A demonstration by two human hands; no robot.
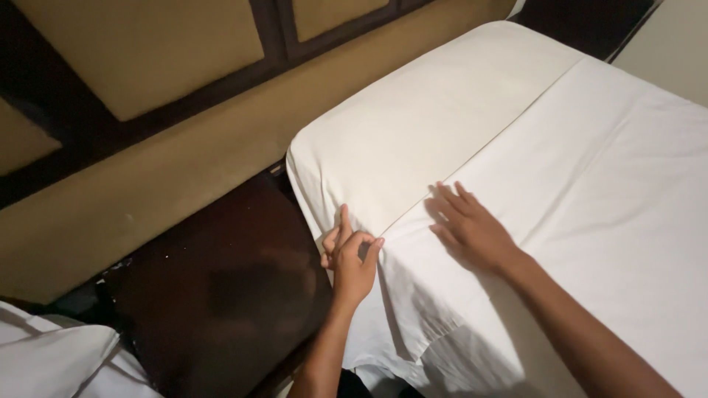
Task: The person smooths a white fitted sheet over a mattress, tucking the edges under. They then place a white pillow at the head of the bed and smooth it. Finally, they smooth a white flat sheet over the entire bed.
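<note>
A bed with a cream under-sheet (428, 118) over its head end and a white top sheet (612, 184) laid over the rest. The top sheet's folded edge runs diagonally across the bed. My left hand (352, 258) pinches the corner of the white sheet at the bed's side edge, thumb and fingers closed on the cloth. My right hand (468, 225) lies flat on the white sheet just behind that folded edge, fingers spread and pressing down.
A dark brown bedside table (214, 295) stands right against the bed's left side. Behind it runs a padded tan headboard wall with dark wood frames (184, 81). White bedding (51, 361) lies at the lower left corner.
</note>
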